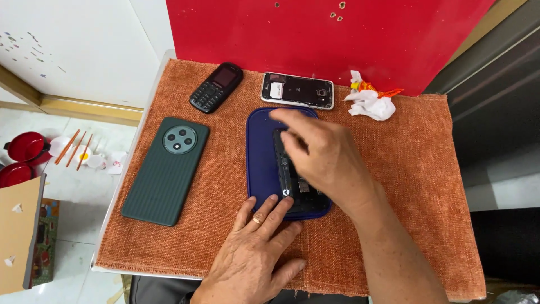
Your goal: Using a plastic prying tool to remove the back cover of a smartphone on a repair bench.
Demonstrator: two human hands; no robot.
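The right hand (pixel 323 157) lies flat over a small opened black phone (pixel 292 183), its fingers (pixel 284 118) loosely together and reaching past the phone's far end, pinching nothing that shows, while the left hand (pixel 256 247) spreads its fingers (pixel 278 205) on the near edge of the blue mat (pixel 260 152) under that phone. Left of the fingers a dark green smartphone (pixel 166 169) lies face down on the orange cloth (pixel 427 169) covering the bench; beyond them lie a black keypad phone (pixel 216 87), an opened phone body (pixel 297 90) and crumpled white tissue (pixel 370 101).
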